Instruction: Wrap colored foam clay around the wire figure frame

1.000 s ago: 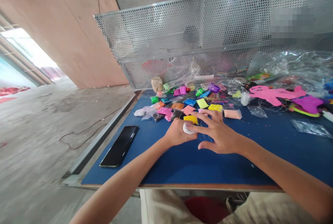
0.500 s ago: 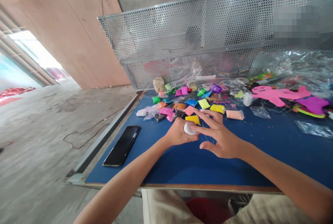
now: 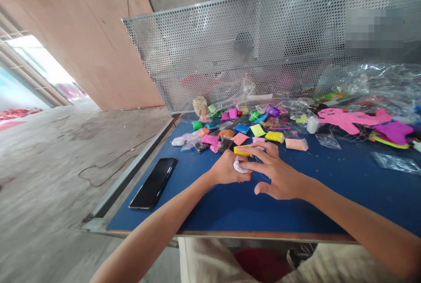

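L fist on white lump, R fingers at it

Clock dirs from lump. L hand (image 3: 226, 169) is closed in a fist w/ the white lump (image 3: 239, 167) gripped, its top poking out by thumb & index; lump sits above the near half of the blue tabletop (image 3: 210, 213). R hand (image 3: 279, 175) is loosely spread, gripping nothing I can see; index tip looks to touch lump.

Vs ½ sec ago: lump, rounder & smoother then, is now crumpled, ragged on top. R middle finger now lies lower, over the near yellow packet, not up at the salmon packet (image 3: 240, 138). L hand & phone abt same.

Counts: 2 hands, 1 gripped lump. 1 phone (image 3: 153, 183), abt 9 o'clock. 2 deep-yellow packets: near one (image 3: 240, 150) at 12, far one (image 3: 275, 137) betw. 1 & 2. 1 pale-yellow packet (image 3: 257, 130), abt 1. 1 peach packet (image 3: 296, 144), 1 white tub (image 3: 312, 125), 1 pink cutout figure (image 3: 348, 120), all abt 2. Other packets too jumbled to count.
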